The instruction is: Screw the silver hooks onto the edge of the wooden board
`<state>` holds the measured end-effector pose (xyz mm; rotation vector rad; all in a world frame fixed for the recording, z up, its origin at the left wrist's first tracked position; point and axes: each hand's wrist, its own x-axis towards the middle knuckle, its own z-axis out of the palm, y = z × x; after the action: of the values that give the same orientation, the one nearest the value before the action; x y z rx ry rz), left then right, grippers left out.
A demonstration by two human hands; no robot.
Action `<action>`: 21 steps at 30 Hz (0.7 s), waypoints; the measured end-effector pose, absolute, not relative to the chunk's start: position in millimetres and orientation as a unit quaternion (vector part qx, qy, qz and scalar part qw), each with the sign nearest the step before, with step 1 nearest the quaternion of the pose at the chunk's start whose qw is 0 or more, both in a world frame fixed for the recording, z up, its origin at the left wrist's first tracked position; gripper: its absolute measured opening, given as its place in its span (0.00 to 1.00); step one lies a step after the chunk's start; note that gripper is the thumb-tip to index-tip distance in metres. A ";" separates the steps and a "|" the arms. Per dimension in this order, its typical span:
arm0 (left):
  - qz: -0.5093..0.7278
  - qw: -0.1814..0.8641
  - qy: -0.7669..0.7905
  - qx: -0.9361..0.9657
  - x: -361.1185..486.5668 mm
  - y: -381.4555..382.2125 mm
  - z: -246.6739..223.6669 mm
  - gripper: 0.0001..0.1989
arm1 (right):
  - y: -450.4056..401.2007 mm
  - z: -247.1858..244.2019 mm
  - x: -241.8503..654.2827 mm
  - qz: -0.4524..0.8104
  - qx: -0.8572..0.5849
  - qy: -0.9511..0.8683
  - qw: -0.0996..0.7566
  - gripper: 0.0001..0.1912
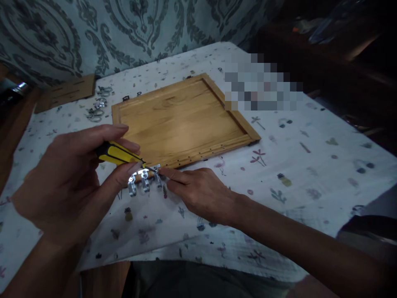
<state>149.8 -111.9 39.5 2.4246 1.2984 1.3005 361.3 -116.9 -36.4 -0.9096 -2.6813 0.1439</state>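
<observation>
My left hand point(89, 165) is closed around the yellow and black handle of a screwdriver point(119, 154). The shaft points right and down to a metal hook point(158, 176) at the near edge of a wooden framed panel point(186, 111). My right hand point(198, 190) presses its fingertips against that same hook from the right. Two more metal hooks point(144, 180) sit along the edge, left of the first. A row of small dark holes runs along the panel's near edge, right of my fingers.
A patterned white cloth covers the table point(294, 215). Several loose metal hooks point(96, 114) lie beyond the panel at the left, near a flat piece of cardboard point(68, 93). At the back right a patch is pixelated. A patterned wall point(133, 25) stands behind the table.
</observation>
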 end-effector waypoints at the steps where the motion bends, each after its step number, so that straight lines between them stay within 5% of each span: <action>1: 0.423 0.045 0.430 0.796 149.9 -111.9 39.1 0.30 | -116.9 -36.8 361.2 0.049 -0.316 -0.935 0.154 0.16; 21: 0.445 0.053 0.404 0.797 155.8 -103.0 41.2 0.22 | -117.2 -40.2 362.0 0.034 -0.310 -0.936 0.165 0.17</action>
<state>155.8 -103.0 41.2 2.4241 1.2270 1.3533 362.0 -117.2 -40.2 -0.8826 -2.6669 0.0969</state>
